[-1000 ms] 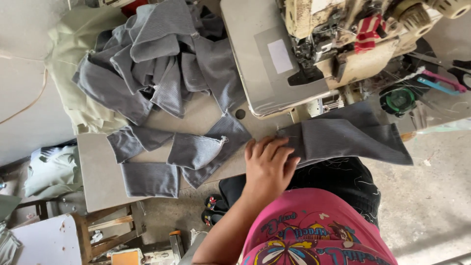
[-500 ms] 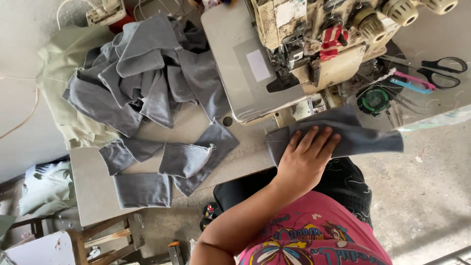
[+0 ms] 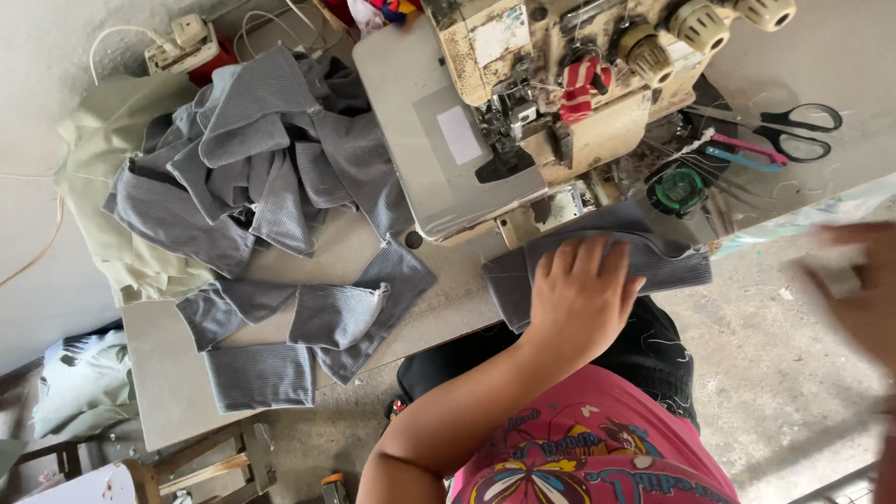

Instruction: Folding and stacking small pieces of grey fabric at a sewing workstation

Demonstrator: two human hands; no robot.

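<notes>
My left hand (image 3: 583, 299) lies flat, fingers spread, on a folded grey ribbed fabric piece (image 3: 672, 261) at the table's front edge, just below the cream overlock sewing machine (image 3: 551, 103). The fabric's far edge sits by the machine's needle area. My right hand (image 3: 859, 289) is a blur at the right edge of the view, off the table. Whether it holds anything cannot be made out.
A heap of grey fabric pieces (image 3: 261, 168) lies on the left of the table (image 3: 168, 392), with several flat pieces (image 3: 327, 317) nearer the front. A pale green cloth (image 3: 103, 187) hangs at the far left. Black scissors (image 3: 793, 131) and a green thread spool (image 3: 677, 189) lie right of the machine.
My left hand has slid right along the grey fabric piece, pressing it closer under the machine. My blurred right hand has come into view at the right.
</notes>
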